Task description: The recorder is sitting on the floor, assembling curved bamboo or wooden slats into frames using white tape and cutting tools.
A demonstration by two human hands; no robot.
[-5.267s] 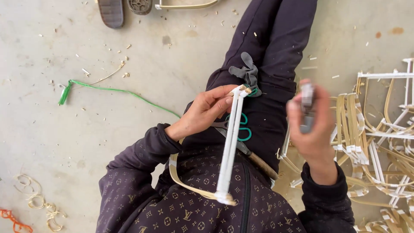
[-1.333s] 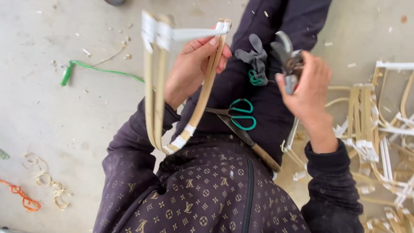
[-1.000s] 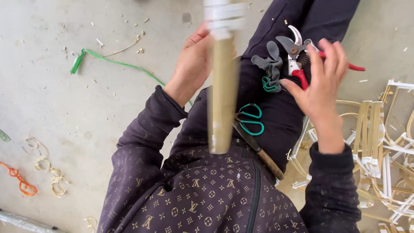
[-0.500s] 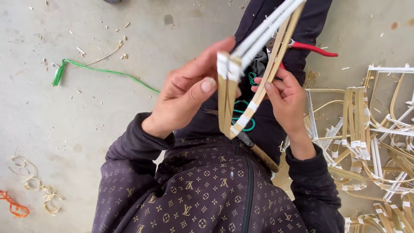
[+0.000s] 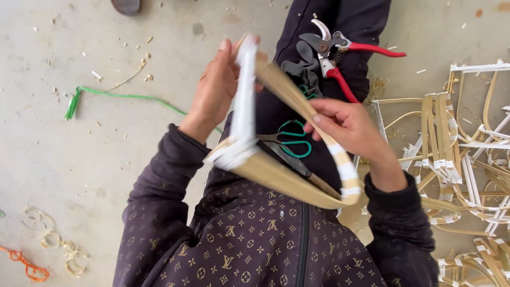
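The left hand closes its grip on the top corner of a bent cane frame, a triangular loop of flat tan strips bound at the corners and along one side with white tape. The right hand holds the frame's right-hand strip, thumb and fingers pinched on it just above a taped band. The frame is raised in front of the person's chest, above the lap, with its lowest corner near the right wrist.

On the lap, directly behind the frame, lie scissors with green handles. Further up the dark trouser leg rest pruning shears with red handles, touching a grey cloth strip.

On the concrete floor to the person's right sits a pile of similar cane frames, also taped in white. To the left lie a green cord, cane shavings and an orange string.
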